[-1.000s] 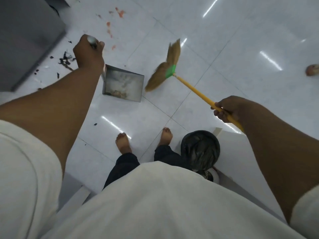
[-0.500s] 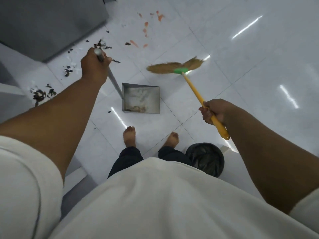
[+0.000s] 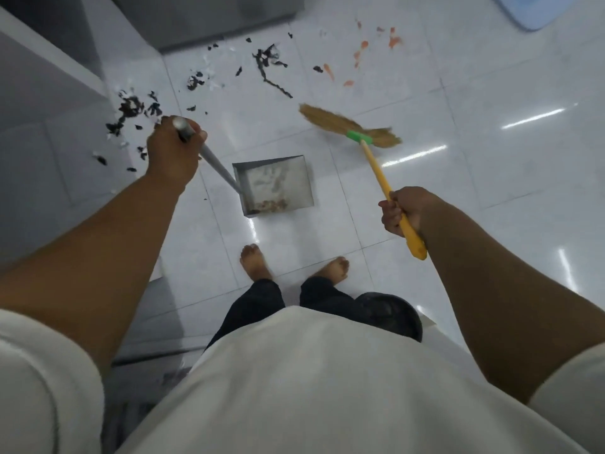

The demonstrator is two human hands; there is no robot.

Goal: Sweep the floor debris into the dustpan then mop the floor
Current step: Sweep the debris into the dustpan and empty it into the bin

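My left hand [image 3: 172,152] grips the long metal handle of a grey steel dustpan [image 3: 278,181], which holds a little brownish dirt at its near edge. My right hand [image 3: 404,209] holds the yellow stick of a straw broom [image 3: 352,126] with a green collar; its bristles hover just beyond the dustpan's far right corner. Black debris [image 3: 134,108] lies scattered on the white tiles left of my left hand, more black bits [image 3: 266,62] lie farther out, and orange scraps [image 3: 361,49] lie beyond the broom.
A grey cabinet base [image 3: 209,21] borders the debris at the top, and a grey ledge [image 3: 42,93] runs along the left. A black-lined bin [image 3: 393,312] stands by my right foot. A pale blue mat [image 3: 530,8] shows at the top right.
The view has turned toward the debris, so much more of it shows. The broom head has swung round to lie flat beyond the dustpan, and the dustpan sits closer to my feet.
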